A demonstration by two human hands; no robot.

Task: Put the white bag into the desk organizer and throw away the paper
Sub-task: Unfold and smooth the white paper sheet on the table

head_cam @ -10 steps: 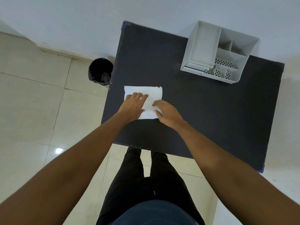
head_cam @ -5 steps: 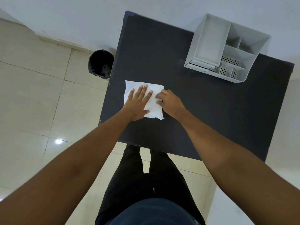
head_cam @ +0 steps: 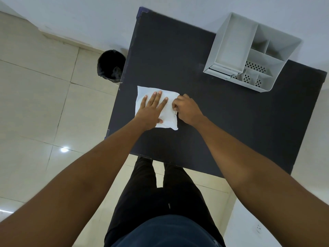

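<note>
A flat white bag (head_cam: 168,120) lies on the left part of the dark table (head_cam: 231,125); I cannot tell a separate paper from it. My left hand (head_cam: 151,111) presses flat on the bag with its fingers spread. At the bag's right edge, my right hand (head_cam: 187,109) is curled with its fingertips pinching that edge. A white desk organizer (head_cam: 231,45) with one large compartment and several small ones stands at the table's far right, well apart from both hands.
A black-lined waste bin (head_cam: 110,65) stands on the tiled floor just left of the table's far left side. A white wall runs behind the table. My legs are at the table's near edge.
My left hand has flattened and spread over the bag. My right hand slid from the bag's top to its right edge and closed its fingers there. The bag stayed in place.
</note>
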